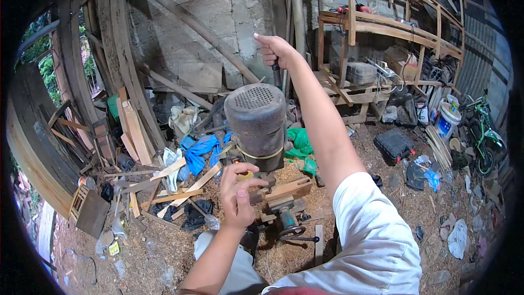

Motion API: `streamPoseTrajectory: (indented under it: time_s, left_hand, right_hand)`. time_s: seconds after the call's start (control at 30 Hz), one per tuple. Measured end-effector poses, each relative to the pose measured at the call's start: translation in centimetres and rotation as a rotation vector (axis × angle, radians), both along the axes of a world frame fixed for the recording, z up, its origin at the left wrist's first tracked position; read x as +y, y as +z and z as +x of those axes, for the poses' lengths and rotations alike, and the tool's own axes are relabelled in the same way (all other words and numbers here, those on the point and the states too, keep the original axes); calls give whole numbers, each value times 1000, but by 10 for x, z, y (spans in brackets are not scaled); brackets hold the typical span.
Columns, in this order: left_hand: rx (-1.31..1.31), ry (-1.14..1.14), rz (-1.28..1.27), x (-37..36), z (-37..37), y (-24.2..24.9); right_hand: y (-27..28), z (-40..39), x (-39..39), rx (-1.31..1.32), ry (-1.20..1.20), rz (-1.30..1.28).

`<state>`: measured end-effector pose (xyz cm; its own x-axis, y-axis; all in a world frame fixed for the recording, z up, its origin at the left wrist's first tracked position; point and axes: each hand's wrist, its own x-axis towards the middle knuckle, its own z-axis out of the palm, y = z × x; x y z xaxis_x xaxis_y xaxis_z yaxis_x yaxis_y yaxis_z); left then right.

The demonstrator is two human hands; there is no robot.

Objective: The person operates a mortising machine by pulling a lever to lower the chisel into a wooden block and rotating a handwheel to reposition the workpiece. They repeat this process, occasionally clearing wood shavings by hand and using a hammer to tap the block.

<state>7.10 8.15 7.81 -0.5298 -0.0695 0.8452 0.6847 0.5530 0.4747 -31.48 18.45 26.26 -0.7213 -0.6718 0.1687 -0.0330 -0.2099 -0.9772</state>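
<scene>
My right hand [275, 51] is raised high beyond the machine, its fingers wrapped around a black lever handle [276, 69] and its thumb sticking out. Below it stands the dark, worn motor housing [255, 112] of a machine, with a perforated round top. My left hand [238, 194] is held in front of the machine, fingers apart and nothing visible in them. To its right a wooden piece [289, 190] sits on the machine's vise [287, 217]. A handwheel [292, 233] with a black knob projects toward me. The machine's tool is hidden behind the housing.
Wood shavings and scraps cover the floor. Blue plastic [199, 155] and green plastic [299, 143] lie beside the machine. Boards [136, 128] lean at left. A black case [394, 145], a white bucket [448, 118] and a green bicycle [484, 136] stand right, below a wooden frame [393, 31].
</scene>
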Motion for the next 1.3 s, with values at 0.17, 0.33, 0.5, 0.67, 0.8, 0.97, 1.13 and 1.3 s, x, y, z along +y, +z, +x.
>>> streamPoseTrajectory:
  time_s: [0.17, 0.33, 0.5, 0.67, 0.8, 0.97, 1.13, 1.3]
  left_hand:
    - [5, -5, -26, 13, -7, -7]
    - [25, 71, 1, 25, -11, -14]
    - [55, 110, -21, 30, -9, -16]
    - [62, 114, -64, 31, -4, -14]
    - [48, 75, -41, 34, -5, -15]
    - [57, 85, -65, 32, -1, -16]
    - [40, 61, -42, 27, -3, -13]
    - [9, 48, 18, 23, -2, -10]
  right_hand:
    - [-1, 44, 15, 15, -68, -137]
    - [-1, 82, 26, 105, -187, -146]
    - [-5, 84, 24, 138, -240, -226]
    - [-41, 143, 52, 296, -329, -299]
    - [-44, 165, 65, 290, -312, -277]
    - [-38, 171, 63, 273, -356, -193]
    - [-47, 176, 57, 336, -458, -303]
    - [-62, 173, 54, 362, -525, -407]
